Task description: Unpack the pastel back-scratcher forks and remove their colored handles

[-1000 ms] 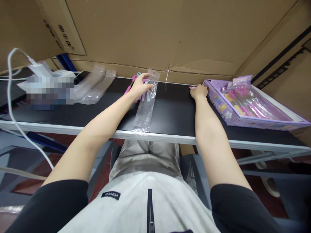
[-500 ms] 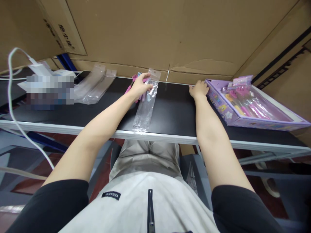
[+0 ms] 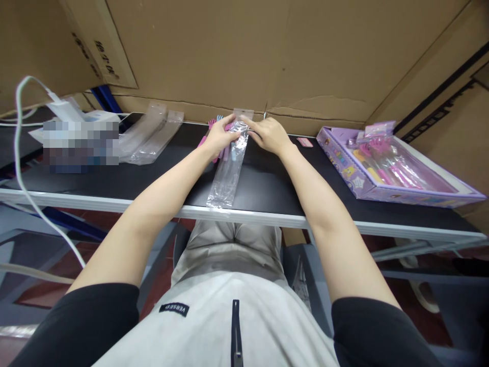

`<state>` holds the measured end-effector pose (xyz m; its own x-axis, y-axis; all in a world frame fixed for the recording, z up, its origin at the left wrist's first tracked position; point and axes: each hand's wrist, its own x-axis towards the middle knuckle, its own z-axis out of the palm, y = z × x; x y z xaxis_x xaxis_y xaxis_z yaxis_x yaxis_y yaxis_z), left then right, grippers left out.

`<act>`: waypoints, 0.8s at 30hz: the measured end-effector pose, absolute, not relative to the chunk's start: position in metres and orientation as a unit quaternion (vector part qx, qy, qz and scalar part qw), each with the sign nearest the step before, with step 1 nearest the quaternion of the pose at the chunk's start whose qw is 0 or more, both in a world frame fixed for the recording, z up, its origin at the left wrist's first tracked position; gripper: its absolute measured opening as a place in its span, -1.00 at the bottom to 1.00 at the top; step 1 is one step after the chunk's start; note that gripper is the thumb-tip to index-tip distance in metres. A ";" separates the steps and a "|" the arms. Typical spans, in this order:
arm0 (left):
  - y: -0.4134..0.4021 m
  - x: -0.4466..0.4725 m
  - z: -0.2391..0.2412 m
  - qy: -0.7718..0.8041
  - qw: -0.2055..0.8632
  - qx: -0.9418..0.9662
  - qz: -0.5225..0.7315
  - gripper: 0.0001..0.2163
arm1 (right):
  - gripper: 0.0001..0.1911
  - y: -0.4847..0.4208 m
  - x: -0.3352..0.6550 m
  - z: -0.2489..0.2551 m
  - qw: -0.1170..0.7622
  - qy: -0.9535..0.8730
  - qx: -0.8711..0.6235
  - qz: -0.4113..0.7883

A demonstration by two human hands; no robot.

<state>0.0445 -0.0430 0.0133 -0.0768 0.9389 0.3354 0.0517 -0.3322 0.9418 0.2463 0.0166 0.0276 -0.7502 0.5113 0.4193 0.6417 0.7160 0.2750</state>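
Observation:
A long clear plastic bag (image 3: 225, 178) lies across the black table in front of me. My left hand (image 3: 221, 137) grips its upper left side, thumb and index finger parted at the bag's edge. Under and beside that hand lie slim pink, lilac and blue sticks with pronged ends (image 3: 212, 123), partly hidden by it. A pale blue part shows through the film. Reaching in from the right, my right hand (image 3: 272, 135) touches the top of the bag with an outstretched index finger, its fingers apart.
More clear bags (image 3: 153, 135) lie at left, beside a blurred pile and a white cable (image 3: 19, 137). A small pink card (image 3: 304, 142) lies right of my hands. Farther right stands a purple open box (image 3: 362, 191) of wrapped pink and yellow sticks. Cardboard (image 3: 229, 56) walls the back.
My right hand has moved left from beside the purple box to the top of the bag. The small pink card now shows where it was. My left hand has stayed nearly still.

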 end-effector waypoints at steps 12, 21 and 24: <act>-0.031 0.040 0.007 0.453 0.394 0.531 0.598 -0.50 | -0.46 0.009 0.245 0.028 0.173 -0.913 -0.311 -0.200; -0.043 0.041 0.011 0.488 0.270 0.612 0.561 -0.53 | -0.46 0.015 0.250 0.024 0.200 -0.893 -0.340 -0.218; -0.051 0.041 0.011 0.456 0.172 0.703 0.519 -0.34 | -0.45 0.023 0.256 0.021 0.215 -0.873 -0.372 -0.229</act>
<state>0.0406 -0.0506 0.0112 0.0461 0.8192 0.5717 0.4626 -0.5247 0.7146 0.2560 0.0225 0.0213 -0.6299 0.5517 0.5467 0.7490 0.6177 0.2398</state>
